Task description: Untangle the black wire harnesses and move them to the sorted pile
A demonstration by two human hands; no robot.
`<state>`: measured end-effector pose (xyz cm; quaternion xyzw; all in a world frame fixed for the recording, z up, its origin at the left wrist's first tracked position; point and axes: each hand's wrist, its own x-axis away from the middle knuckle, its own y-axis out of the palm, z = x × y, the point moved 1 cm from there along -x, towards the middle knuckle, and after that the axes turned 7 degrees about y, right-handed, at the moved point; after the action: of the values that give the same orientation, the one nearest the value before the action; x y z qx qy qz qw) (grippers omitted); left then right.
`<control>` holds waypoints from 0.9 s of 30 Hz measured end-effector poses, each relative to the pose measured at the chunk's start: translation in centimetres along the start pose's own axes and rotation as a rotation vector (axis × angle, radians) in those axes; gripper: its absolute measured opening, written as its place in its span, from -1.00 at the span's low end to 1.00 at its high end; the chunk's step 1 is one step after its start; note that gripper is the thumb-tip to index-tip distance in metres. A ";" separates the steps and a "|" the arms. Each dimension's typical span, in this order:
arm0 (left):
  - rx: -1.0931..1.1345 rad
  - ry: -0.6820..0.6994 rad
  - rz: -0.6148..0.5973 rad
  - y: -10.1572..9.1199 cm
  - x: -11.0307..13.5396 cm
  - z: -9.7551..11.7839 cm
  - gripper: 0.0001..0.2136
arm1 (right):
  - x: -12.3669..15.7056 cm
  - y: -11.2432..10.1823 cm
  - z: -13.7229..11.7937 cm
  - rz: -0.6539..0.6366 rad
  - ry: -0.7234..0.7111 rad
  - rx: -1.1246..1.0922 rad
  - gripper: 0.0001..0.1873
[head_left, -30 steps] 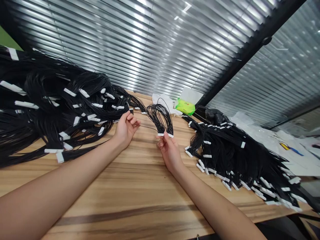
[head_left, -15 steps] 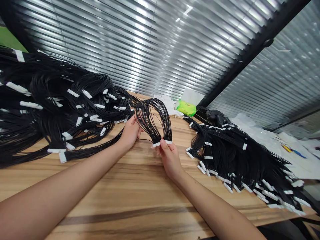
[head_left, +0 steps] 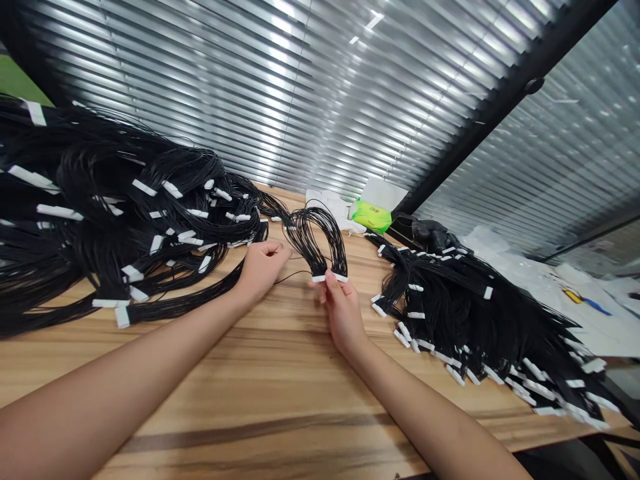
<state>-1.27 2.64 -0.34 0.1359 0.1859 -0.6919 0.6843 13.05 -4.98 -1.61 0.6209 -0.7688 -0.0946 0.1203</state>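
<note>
My right hand point(head_left: 345, 310) is closed on a black wire harness point(head_left: 327, 230), pinching its two white connectors point(head_left: 319, 279) side by side between thumb and fingers. The wires rise from the connectors and bend over in a loop above the table. To the left, my left hand point(head_left: 265, 265) is closed with its thumb and forefinger pressed together. A single thin black wire point(head_left: 294, 273) runs from it towards the harness; the fingers partly hide where it is held.
A large heap of black harnesses point(head_left: 165, 167) with white connectors covers the left side. Another pile point(head_left: 465, 313) lies at right. Behind are a green packet point(head_left: 371, 215), white paper point(head_left: 327, 200) and metallic blinds point(head_left: 240, 80). A yellow-and-blue tool point(head_left: 585, 301) lies far right on the wooden table point(head_left: 260, 400).
My left hand has come off the looped wires and sits slightly lower, fingertips pinched. The harness loop has narrowed and its connectors have risen slightly in my right hand.
</note>
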 end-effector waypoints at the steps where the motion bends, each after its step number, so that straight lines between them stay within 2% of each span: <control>1: -0.016 0.023 0.012 0.0 0.0 0.1 -0.67 | -0.1 0.0 0.0 0.019 0.007 -0.016 -0.68; 6: -0.081 0.052 0.008 0.1 -0.1 -0.2 -0.86 | -0.4 0.0 -0.1 0.075 0.026 -0.041 -0.66; 8: -0.101 0.119 -0.036 0.2 0.0 0.1 -0.82 | -0.4 0.0 -0.1 0.077 0.022 -0.039 -0.66; 11: -0.075 0.213 -0.128 0.3 0.3 0.9 -0.89 | -0.4 0.0 -0.1 0.093 0.019 -0.043 -0.67; 14: -0.024 0.178 -0.182 0.4 0.6 1.6 -0.85 | -0.5 -0.1 0.0 0.108 0.022 -0.044 -0.69; 17: 0.008 0.100 -0.185 0.4 0.7 1.7 -0.79 | -0.6 -0.1 0.0 0.110 0.018 -0.054 -0.69; 23: 0.016 0.115 -0.207 0.5 0.5 1.3 -0.85 | -0.6 -0.1 0.1 0.103 0.007 -0.051 -0.68; 27: 0.060 0.037 -0.226 0.7 0.5 1.4 -0.87 | -0.5 -0.1 0.0 0.104 0.005 -0.030 -0.68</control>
<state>-0.53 1.55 0.64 0.1472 0.1921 -0.7672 0.5940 13.24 -4.47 -1.65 0.5784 -0.7983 -0.0981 0.1361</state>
